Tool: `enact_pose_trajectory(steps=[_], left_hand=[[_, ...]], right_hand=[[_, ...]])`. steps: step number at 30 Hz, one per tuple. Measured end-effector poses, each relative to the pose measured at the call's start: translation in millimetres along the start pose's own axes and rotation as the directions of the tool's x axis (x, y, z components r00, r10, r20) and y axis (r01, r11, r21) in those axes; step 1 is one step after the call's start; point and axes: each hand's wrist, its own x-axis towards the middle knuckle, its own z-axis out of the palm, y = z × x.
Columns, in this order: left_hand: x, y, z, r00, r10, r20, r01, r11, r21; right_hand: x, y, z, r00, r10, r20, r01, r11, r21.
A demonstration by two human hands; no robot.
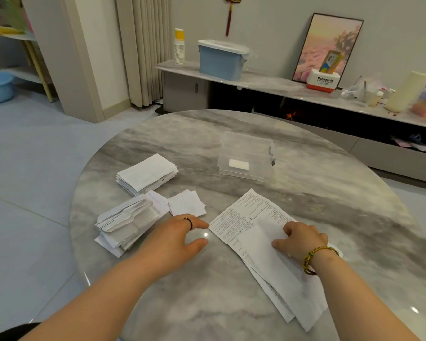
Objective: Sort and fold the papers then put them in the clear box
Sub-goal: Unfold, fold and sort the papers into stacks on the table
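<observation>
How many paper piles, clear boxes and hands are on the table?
Paper piles: 4 (folded stack, messy stack, small slips, big sheets)
Clear box: 1
Hands: 2 (left hand, right hand)
Total: 7

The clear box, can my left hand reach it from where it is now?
Probably yes. The left hand holds nothing, fingers relaxed, and only bare table lies between it and the clear box further back. The small folded papers sit just left of that line.
</observation>
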Motion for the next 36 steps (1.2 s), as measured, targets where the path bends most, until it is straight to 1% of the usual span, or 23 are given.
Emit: enact_pose_trajectory(steps=[2, 3, 5, 7, 8, 10, 11, 15, 18, 20, 21, 23, 25, 29, 36], left_hand=[[1.0, 2.8, 5.8, 0.999, -0.027, 0.035, 0.029, 0.997, -0.073], [1.5, 4.5, 8.3, 0.998, -0.046, 0.049, 0.051, 0.993, -0.103], [4.1, 7.8, 13.4, 0.993, -0.096, 0.071, 0.106, 0.982, -0.158], [5.6, 13.4, 16.5, 0.984, -0.149, 0.1, 0.168, 0.963, -0.21], [7.7, 15.6, 18.9, 0.977, -0.168, 0.129, 0.195, 0.952, -0.236], [12.7, 20.0, 22.6, 0.965, -0.174, 0.196, 0.229, 0.924, -0.308], [13.9, 23.2, 21.9, 0.96, -0.175, 0.218, 0.247, 0.898, -0.365], [21.6, 31.2, 17.9, 0.944, -0.204, 0.259, 0.321, 0.744, -0.586], [24.9, 35.9, 14.6, 0.926, -0.22, 0.305, 0.373, 0.645, -0.667], [26.0, 39.2, 11.1, 0.921, -0.247, 0.302, 0.39, 0.607, -0.693], [27.0, 39.8, 9.6, 0.922, -0.262, 0.286, 0.388, 0.593, -0.705], [29.2, 38.6, 6.7, 0.922, -0.292, 0.253, 0.379, 0.561, -0.736], [30.8, 36.4, 2.8, 0.924, -0.295, 0.243, 0.369, 0.525, -0.767], [30.2, 34.2, -2.4, 0.932, -0.257, 0.256, 0.349, 0.446, -0.824], [29.5, 29.8, -8.7, 0.925, -0.184, 0.333, 0.372, 0.252, -0.893]], right_hand=[[-1.9, 0.5, -4.3, 1.0, -0.012, 0.008, 0.012, 1.0, 0.01], [-3.3, 0.4, -7.1, 0.999, -0.031, 0.007, 0.031, 0.998, 0.046], [-4.2, 0.6, -10.5, 0.998, -0.069, 0.008, 0.066, 0.983, 0.171], [-6.9, -2.4, -12.0, 0.994, -0.113, -0.01, 0.11, 0.941, 0.32], [-7.0, -4.1, -11.7, 0.991, -0.129, -0.032, 0.131, 0.9, 0.417], [-8.2, -9.9, -12.0, 0.987, -0.135, -0.092, 0.163, 0.773, 0.613], [-9.4, -13.1, -12.7, 0.986, -0.129, -0.109, 0.169, 0.709, 0.685], [-14.3, -20.4, -13.3, 0.985, -0.144, -0.091, 0.152, 0.504, 0.85], [-15.8, -21.6, -12.9, 0.987, -0.149, -0.061, 0.121, 0.435, 0.892], [-16.2, -20.8, -15.2, 0.983, -0.183, -0.019, 0.094, 0.412, 0.906], [-16.9, -20.1, -16.6, 0.976, -0.219, 0.011, 0.084, 0.419, 0.904], [-18.7, -19.5, -18.2, 0.959, -0.282, 0.041, 0.102, 0.475, 0.874], [-20.0, -20.5, -18.0, 0.952, -0.306, 0.008, 0.147, 0.481, 0.864], [-19.4, -21.2, -16.3, 0.941, -0.336, -0.041, 0.176, 0.384, 0.906], [-15.6, -23.1, -7.5, 0.925, -0.378, 0.023, 0.075, 0.243, 0.967]])
